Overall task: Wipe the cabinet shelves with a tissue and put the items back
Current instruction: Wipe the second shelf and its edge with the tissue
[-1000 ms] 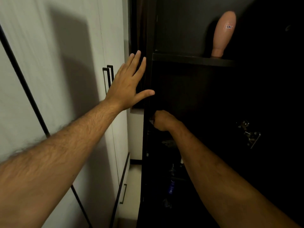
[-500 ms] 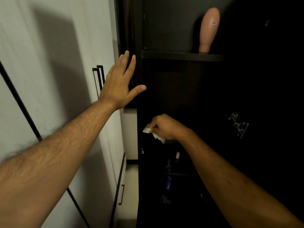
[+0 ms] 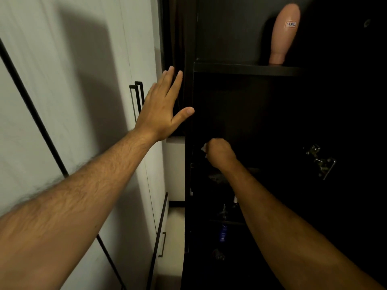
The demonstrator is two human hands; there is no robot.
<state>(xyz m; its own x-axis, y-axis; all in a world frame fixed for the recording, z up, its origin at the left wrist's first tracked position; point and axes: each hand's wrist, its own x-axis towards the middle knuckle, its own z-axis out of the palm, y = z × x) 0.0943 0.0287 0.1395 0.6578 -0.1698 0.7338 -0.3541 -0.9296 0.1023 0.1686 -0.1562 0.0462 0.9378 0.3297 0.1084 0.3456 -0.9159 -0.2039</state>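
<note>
**Wiping blind in a dark cabinet**

The tissue (image 3: 203,147) is balled in the right hand (image 3: 219,151), fingers curled tight round it, at the left edge of a dark shelf. Left hand (image 3: 163,109) is flat, fingers spread, on the cabinet side (image 3: 188,97). My guess: it's so dim in there, a careless swipe could knock the bottles (image 3: 223,233) below.

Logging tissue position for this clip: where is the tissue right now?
In the head view, the tissue is bunched in the right hand just inside the dark cabinet's left edge, below the shelf and below the open left hand.
</note>
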